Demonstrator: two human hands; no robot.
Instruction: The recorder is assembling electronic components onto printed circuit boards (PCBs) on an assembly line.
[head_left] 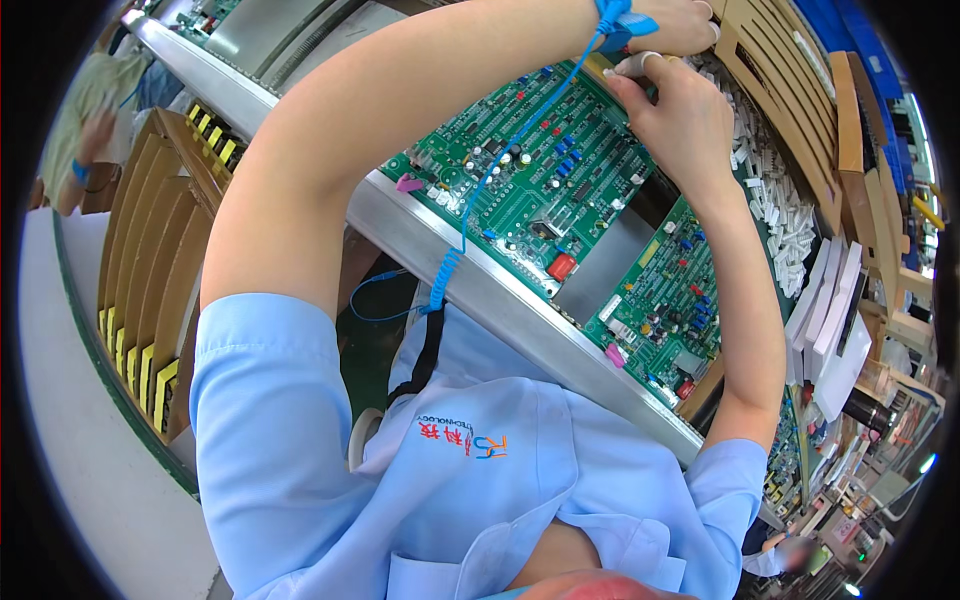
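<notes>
My left hand [672,26], with a blue wrist strap [622,22] on its wrist, reaches across at the top edge. Its fingers look curled, and some have pale finger covers; their grip is partly hidden. Just below, my right hand [686,112] has thumb and forefinger drawn together above the far edge of a green circuit board [530,170]; anything small between them cannot be made out. This board carries blue, red and black components. A second green circuit board [665,290] lies to its right. The strap's blue cord [505,150] hangs across the first board.
A metal rail [520,315] runs along the boards' near side. Many white parts [785,220] lie heaped at right beside slotted cardboard [775,90]. Cardboard dividers [150,250] stand at left. Another person's hand [97,130] shows at far left. Pink pieces [408,183] sit on the board edges.
</notes>
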